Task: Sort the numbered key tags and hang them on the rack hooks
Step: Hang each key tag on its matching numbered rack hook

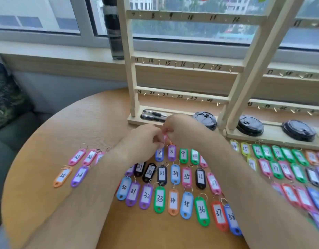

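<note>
wood-pale rack (pixel 131 69) stands at the back of the round counter (pixel 83 123), and both hands meet just in front of its base. left hand (pixel 141 139) and right hand (pixel 182 127) are fingertip to fingertip, each grip pinching the same small pink tag (pixel 165 136), which is lifted off the counter just above the nearest row. its number is hidden behind the fingers.

reading the rack's rungs, handwritten beside small hooks: 8, 9, 10, 11, 12 up top, then 14 to 18, then 19 through 24. a second rack (pixel 259 51) leans in on the right, where 43 and 45 can be made out and the rest is blurred.

right under the hands lie blue tag 7 (pixel 159 154), purple tag 8 (pixel 171 152), green tag 9 (pixel 183 155) and green tag 10 (pixel 195 156). the next row reads 31, 32, 33 in black, 34 blue, 35 pink, 36 black. the front row runs 30 to 38, with green tag 33 (pixel 159 199) and orange tag 34 (pixel 173 201) in the middle. off to the left, pairs of 25 and 26 lie flat. the tags on the far right are too blurred to read.

two black pens (pixel 153 115) lie on the rack's base, with a black lid (pixel 205 119) just beside them.
</note>
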